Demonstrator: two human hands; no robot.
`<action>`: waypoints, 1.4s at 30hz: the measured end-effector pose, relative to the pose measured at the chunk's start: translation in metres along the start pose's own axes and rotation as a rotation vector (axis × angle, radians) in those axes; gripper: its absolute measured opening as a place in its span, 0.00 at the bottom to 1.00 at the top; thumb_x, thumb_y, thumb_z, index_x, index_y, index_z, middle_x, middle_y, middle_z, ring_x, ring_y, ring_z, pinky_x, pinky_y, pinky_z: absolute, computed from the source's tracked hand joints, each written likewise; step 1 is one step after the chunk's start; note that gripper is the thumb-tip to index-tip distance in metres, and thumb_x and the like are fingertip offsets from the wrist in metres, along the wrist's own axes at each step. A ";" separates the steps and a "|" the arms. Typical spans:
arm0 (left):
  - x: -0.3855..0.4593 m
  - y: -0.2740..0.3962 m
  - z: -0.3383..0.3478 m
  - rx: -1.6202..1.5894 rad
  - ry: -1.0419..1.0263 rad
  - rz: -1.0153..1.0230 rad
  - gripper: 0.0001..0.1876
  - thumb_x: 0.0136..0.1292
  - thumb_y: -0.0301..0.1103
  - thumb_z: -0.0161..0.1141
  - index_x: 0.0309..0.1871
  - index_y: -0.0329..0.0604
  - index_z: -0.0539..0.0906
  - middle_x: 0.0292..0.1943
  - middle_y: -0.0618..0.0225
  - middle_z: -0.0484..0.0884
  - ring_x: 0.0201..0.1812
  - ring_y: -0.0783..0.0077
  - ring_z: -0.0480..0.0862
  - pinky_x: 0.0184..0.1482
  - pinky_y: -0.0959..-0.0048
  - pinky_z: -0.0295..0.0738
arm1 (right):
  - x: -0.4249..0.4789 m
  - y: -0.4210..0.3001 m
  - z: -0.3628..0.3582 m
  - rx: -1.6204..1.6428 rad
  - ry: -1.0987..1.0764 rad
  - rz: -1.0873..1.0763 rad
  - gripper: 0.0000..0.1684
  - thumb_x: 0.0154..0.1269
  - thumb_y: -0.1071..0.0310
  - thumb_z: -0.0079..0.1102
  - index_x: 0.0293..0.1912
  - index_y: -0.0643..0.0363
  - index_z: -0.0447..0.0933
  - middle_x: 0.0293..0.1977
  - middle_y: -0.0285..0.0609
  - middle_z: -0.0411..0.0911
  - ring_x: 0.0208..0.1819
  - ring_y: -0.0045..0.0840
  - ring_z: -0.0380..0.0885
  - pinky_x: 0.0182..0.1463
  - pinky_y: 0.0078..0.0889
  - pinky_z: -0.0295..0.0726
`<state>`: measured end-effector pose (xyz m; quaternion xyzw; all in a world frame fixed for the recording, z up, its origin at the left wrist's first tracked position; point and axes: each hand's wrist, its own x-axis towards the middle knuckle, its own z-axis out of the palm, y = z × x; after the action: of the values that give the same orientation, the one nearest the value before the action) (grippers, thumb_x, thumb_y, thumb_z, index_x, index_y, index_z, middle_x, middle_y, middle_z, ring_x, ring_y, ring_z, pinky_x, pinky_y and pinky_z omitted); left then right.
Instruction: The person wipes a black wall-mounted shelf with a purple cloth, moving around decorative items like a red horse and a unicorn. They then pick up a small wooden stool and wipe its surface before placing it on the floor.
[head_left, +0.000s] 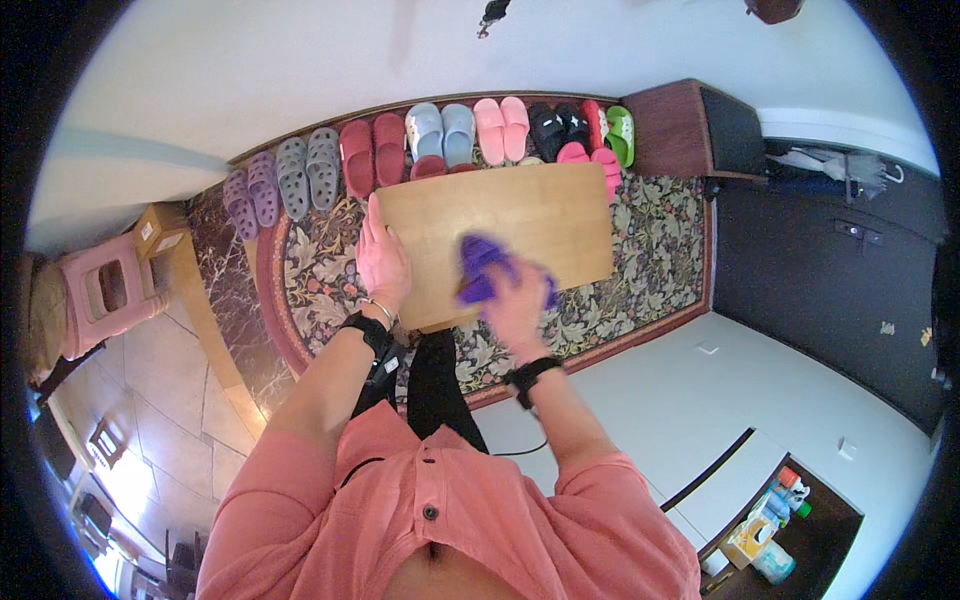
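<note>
Before me is a light wooden board-like top (547, 217), perhaps of a small stool or bench; whatever supports it is hidden. My left hand (384, 255) lies flat along its left edge, fingers straight and pointing away from me. Under my right hand (517, 304) a purple cloth (484, 259) is bunched against the wooden surface, near its front middle. Both the cloth and the right hand are blurred.
Pairs of slippers and clogs (375, 154) line the wall behind the board, on a floral rug (660, 240). At right stand a brown cabinet (667, 127) and a dark door (825, 262). A pink plastic stool (105, 289) and a cardboard box (159, 231) are at left.
</note>
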<state>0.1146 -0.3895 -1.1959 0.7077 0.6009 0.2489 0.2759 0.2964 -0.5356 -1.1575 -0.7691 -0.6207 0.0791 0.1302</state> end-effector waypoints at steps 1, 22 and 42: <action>-0.001 0.001 -0.003 0.003 -0.024 -0.028 0.37 0.69 0.25 0.50 0.79 0.46 0.50 0.64 0.46 0.72 0.58 0.41 0.77 0.60 0.50 0.71 | 0.009 0.027 -0.008 -0.106 0.044 0.140 0.32 0.48 0.63 0.69 0.57 0.48 0.77 0.60 0.53 0.70 0.59 0.50 0.69 0.62 0.56 0.66; 0.004 0.016 -0.012 0.098 -0.131 -0.175 0.35 0.72 0.28 0.45 0.80 0.51 0.46 0.65 0.46 0.71 0.45 0.40 0.83 0.45 0.49 0.80 | 0.067 0.090 -0.017 -0.331 0.513 0.426 0.29 0.53 0.64 0.67 0.56 0.54 0.74 0.51 0.59 0.74 0.52 0.56 0.72 0.54 0.57 0.71; 0.002 0.006 -0.007 0.101 -0.139 -0.173 0.36 0.72 0.30 0.46 0.80 0.52 0.44 0.68 0.44 0.70 0.39 0.39 0.84 0.38 0.48 0.80 | 0.145 -0.014 0.015 -0.053 0.260 0.076 0.26 0.54 0.60 0.64 0.53 0.55 0.76 0.58 0.56 0.72 0.59 0.54 0.70 0.61 0.58 0.69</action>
<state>0.1139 -0.3872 -1.1868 0.6817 0.6510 0.1438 0.3015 0.3103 -0.3895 -1.1622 -0.7990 -0.5709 -0.0330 0.1860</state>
